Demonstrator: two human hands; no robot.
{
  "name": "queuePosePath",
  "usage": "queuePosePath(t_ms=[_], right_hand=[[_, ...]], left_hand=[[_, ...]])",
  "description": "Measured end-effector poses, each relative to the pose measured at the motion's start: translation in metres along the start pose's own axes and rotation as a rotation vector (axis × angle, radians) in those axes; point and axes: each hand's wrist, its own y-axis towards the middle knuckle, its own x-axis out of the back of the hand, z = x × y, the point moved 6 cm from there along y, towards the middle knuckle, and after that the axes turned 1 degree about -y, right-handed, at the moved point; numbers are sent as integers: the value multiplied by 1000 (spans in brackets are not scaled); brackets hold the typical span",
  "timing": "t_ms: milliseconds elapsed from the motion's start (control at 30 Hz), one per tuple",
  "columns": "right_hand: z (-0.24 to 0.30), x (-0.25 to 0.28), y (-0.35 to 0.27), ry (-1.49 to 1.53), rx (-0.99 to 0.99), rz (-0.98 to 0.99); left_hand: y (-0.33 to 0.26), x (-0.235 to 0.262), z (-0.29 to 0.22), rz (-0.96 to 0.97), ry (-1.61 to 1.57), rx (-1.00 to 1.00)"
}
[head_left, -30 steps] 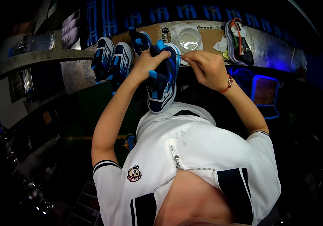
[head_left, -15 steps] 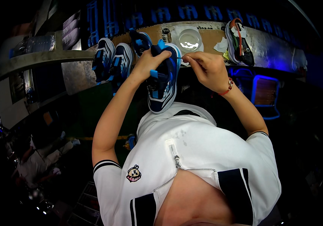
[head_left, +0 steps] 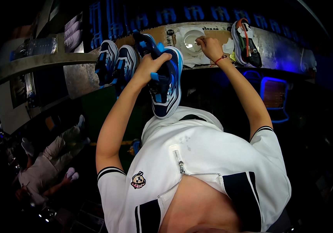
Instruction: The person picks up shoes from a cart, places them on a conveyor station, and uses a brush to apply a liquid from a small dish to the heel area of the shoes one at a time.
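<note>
My left hand point(head_left: 149, 69) is wrapped round the upper of a navy-blue sneaker point(head_left: 167, 91) with light-blue tabs and a white, striped sole. Its toe points down toward my lap, sole edge to the right. At the bench, my right hand point(head_left: 210, 48) has its fingertips pinched together over a round, clear shallow bowl point(head_left: 190, 45). A thin dark stick-like tool showed in that pinch half a second ago; now the fingers mostly hide it. Close behind the held sneaker is another navy sneaker point(head_left: 144, 43).
Two similar sneakers point(head_left: 125, 62) stand at the left of the bench point(head_left: 281, 58). A black shoe with orange trim point(head_left: 246, 44) lies to the right of the bowl. A blue-framed stool point(head_left: 274, 97) stands below the bench. A person point(head_left: 44, 171) is at the far left.
My right hand has moved from the held sneaker's edge up and right to the bowl. My left hand keeps hold of the sneaker, nearly unmoved. The person at left has shifted.
</note>
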Motion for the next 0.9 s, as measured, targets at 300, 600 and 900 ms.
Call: queuePosePath(t_ms=[300, 600, 900], right_hand=[[59, 85, -22, 445, 78, -144], [124, 105, -67, 511, 348, -88], [131, 108, -66, 409, 408, -135]], left_hand=[[2, 4, 8, -21, -62, 15], [7, -4, -2, 7, -3, -19], [6, -6, -3, 18, 15, 6]])
